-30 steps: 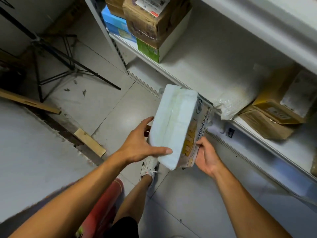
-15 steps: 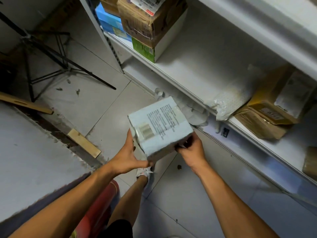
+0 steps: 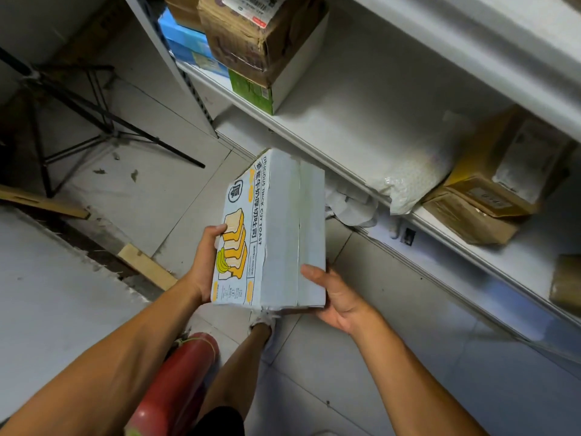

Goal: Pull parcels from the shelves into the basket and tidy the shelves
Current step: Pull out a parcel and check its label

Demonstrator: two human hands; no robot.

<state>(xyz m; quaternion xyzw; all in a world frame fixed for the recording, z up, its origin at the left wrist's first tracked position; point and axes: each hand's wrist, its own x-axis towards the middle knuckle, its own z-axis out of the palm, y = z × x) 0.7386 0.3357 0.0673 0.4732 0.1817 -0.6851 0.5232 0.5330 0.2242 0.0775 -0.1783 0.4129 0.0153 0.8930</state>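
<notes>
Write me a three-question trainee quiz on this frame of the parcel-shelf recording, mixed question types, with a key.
1. True or false: the toast box is resting on the shelf.
2. Which hand grips the box's printed face? A) left hand B) right hand C) neither
3. Fill in: the white padded bag lies directly beside a ____ cardboard parcel.

Key: 1 false, both hands hold it clear of the shelf, above the floor. 2 A. 3 brown.

White shelf (image 3: 355, 99), brown boxes (image 3: 481, 196), bubble mailer (image 3: 412, 180), green box (image 3: 251, 92)
</notes>
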